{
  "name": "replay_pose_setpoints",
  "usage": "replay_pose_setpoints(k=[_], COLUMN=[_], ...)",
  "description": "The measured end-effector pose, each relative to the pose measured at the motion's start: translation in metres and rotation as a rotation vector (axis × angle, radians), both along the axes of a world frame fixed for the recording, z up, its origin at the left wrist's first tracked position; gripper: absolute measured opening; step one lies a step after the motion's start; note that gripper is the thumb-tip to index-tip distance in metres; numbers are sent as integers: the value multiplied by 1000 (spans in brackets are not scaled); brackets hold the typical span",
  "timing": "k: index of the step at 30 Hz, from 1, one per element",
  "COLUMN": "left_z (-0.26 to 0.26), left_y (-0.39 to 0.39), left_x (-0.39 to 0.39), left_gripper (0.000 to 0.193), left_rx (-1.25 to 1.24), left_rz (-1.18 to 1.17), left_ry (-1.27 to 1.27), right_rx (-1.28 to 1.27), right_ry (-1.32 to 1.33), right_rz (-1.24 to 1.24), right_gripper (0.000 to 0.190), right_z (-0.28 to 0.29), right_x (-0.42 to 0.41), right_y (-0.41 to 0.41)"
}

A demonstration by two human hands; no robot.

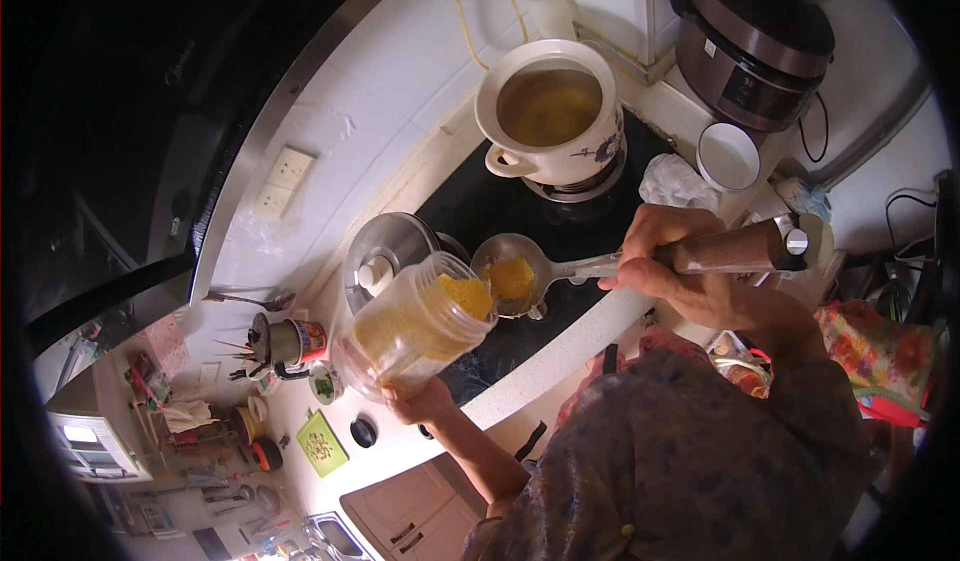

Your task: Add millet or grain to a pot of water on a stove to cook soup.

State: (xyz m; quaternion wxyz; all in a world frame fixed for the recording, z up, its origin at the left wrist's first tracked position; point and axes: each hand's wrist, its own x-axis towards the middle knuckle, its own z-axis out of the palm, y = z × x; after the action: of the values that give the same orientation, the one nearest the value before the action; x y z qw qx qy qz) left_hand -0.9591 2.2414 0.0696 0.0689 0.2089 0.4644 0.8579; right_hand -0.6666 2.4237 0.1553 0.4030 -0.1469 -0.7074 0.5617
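Observation:
My left hand (416, 403) is closed round the base of a clear plastic jar (409, 328) of yellow grain, tilted with its mouth towards the ladle. Gripped in my right hand (667, 257) is a metal ladle (506, 249) with a wooden handle. Its bowl holds a heap of yellow grain (511, 278), right beside the jar's mouth, over the black cooktop (480, 366). Behind the ladle, a cream ceramic pot (600, 144) with a dark floral pattern stands uncovered on a burner, with yellowish liquid (550, 114) inside.
A metal pot lid (390, 242) lies left of the ladle. A white bowl (728, 157), a crumpled plastic bag (675, 182) and an electric cooker (750, 58) are at right. Further left are a green cutting board (322, 445) with small pieces, a black round lid (364, 432) and a bowl of greens (325, 386).

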Motion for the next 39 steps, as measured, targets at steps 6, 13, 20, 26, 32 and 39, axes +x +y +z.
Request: replay_pose_setpoints(k=[6,13,20,26,32,39], left_z=[1,-6,2,-2,15,29], left_y=[8,9,15,23,32,12], left_x=[1,-9,2,1,22,22], left_gripper=[67,71,69,62,62,64], left_rx=[1,-24,-23,-24,14,84], left_rz=[-37,-60,-48,-43,-37,-3], left_ry=[1,27,13,-45,-237,-310], right_rx=[-9,-63,-20,-293,-351,-84], right_ry=[37,40,-83,95,292,210], right_rz=[-93,-102,-69,-82,-160,-535], right_gripper=[17,17,15,14,10,26], right_z=[1,-3,4,0,-2,16], right_x=[-4,-6,2,-4,-2,-12], right_y=[1,1,7,3,16,72])
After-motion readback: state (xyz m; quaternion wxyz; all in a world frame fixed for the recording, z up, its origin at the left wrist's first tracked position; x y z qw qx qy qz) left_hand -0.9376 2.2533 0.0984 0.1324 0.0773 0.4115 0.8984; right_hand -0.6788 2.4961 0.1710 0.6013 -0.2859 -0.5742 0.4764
